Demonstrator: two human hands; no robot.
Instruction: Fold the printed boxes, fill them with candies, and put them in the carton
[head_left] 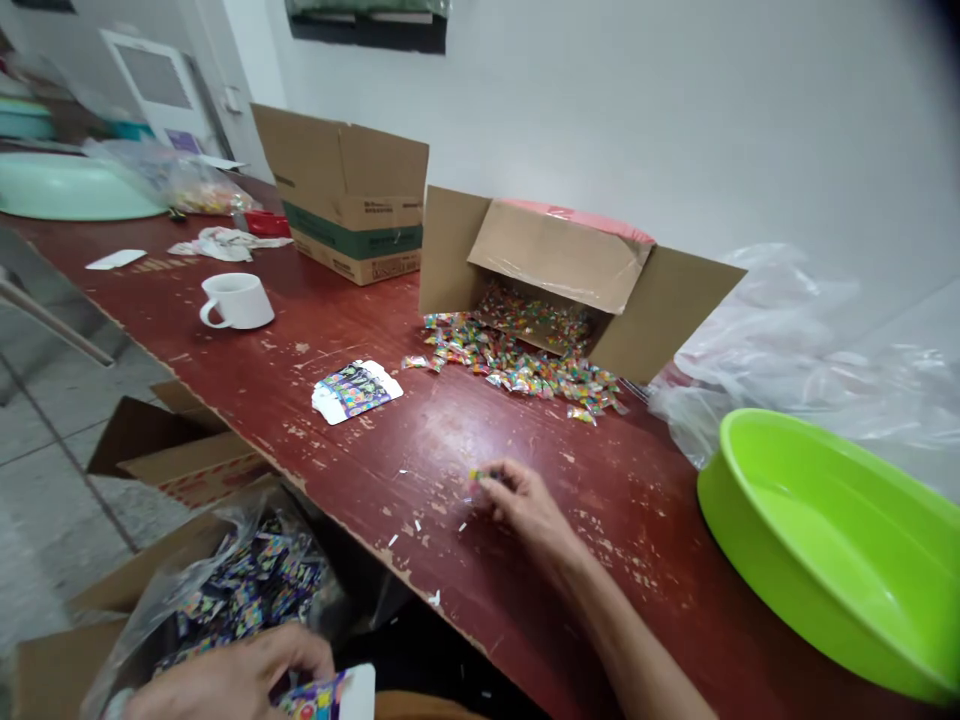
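Observation:
My right hand [525, 505] rests on the worn red table [315, 340], fingers pinched on a small wrapped candy [478, 476]. Beyond it, several colourful wrapped candies [517, 365] spill from a cardboard box [660, 300] lying on its side. My left hand [232, 680] is low at the bottom edge, below the table, closed on a colourful printed card packet [330, 693]. It hovers above a floor box with a plastic bag of similar packets [247, 585]. A short stack of the same card packets [354, 391] lies on the table to the left of my right hand.
A lime green basin [840, 550] sits at the right, with crumpled clear plastic [810, 340] behind it. A white cup [236, 300], an open cardboard box [352, 200], a pale green basin [67, 190] and paper scraps occupy the far left. Cardboard boxes [172, 450] stand on the floor.

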